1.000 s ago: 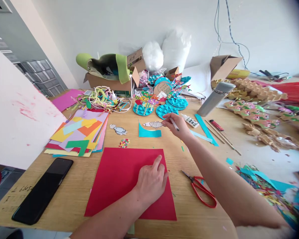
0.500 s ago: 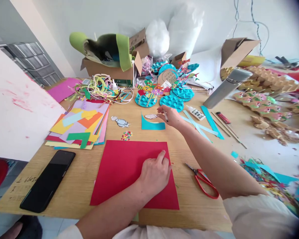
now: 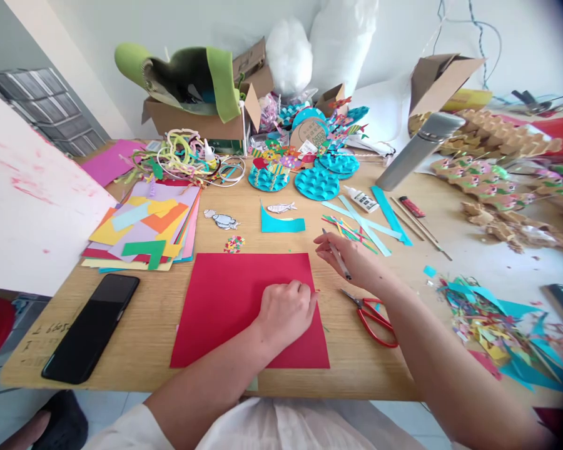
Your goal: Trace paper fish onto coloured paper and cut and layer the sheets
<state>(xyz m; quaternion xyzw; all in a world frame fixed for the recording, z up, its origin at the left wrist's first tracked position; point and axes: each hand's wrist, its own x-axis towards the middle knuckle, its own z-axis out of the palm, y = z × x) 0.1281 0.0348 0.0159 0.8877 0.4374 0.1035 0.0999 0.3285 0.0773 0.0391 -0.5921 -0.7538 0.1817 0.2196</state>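
A large sheet of red paper (image 3: pixel 229 312) lies flat in front of me. My left hand (image 3: pixel 287 312) rests on its right part with the fingers curled in; their tips, near the paper's right edge, are hidden beneath the hand. Just beyond that edge, my right hand (image 3: pixel 344 259) holds a slim grey pen (image 3: pixel 338 257) slanting between its fingers, above the table. Red-handled scissors (image 3: pixel 373 319) lie under my right wrist, blades towards the paper. A paper fish cutout (image 3: pixel 281 207) and a curved blue paper piece (image 3: pixel 281 225) lie farther back.
Other fish cutouts (image 3: pixel 223 220) and a heap of tiny paper bits (image 3: pixel 234 244) lie behind the red sheet. Stacked coloured papers (image 3: pixel 145 219) and a black phone (image 3: pixel 91 328) are at left. A glue bottle (image 3: pixel 361 199), a grey flask (image 3: pixel 420 153) and paper scraps (image 3: pixel 488 325) are at right.
My right hand has drawn back from the fish cutout towards me and rightward, carrying the pen. My left index finger, raised before, has curled in. The view has shifted slightly.
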